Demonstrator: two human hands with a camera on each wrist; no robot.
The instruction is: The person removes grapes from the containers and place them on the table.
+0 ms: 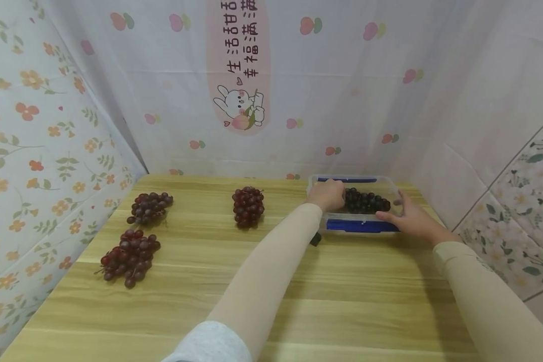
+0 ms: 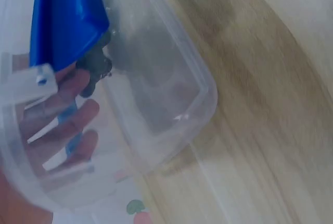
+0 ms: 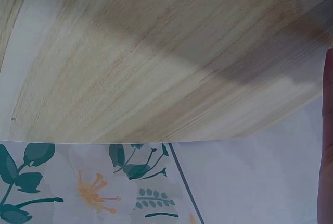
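Observation:
A clear plastic food box [image 1: 350, 217] with blue side clips stands at the table's back right. Inside lies a bunch of black grapes [image 1: 366, 201]. My left hand [image 1: 327, 195] reaches over the front wall into the box's left part, beside the grapes. Through the clear wall in the left wrist view, its fingers [image 2: 78, 117] show bent and spread apart, the topmost one close to dark grapes [image 2: 96, 65]. My right hand [image 1: 414, 218] holds the box's right end, thumb on the front rim and fingers along the side wall. Only a sliver of it shows in the right wrist view.
Three bunches of red grapes lie on the wooden table [image 1: 199, 301]: one at back left [image 1: 149, 207], one nearer at left [image 1: 131, 256], one at back centre [image 1: 248, 207]. A small dark piece [image 1: 315, 239] lies before the box. Printed curtains [image 1: 163, 95] border the table.

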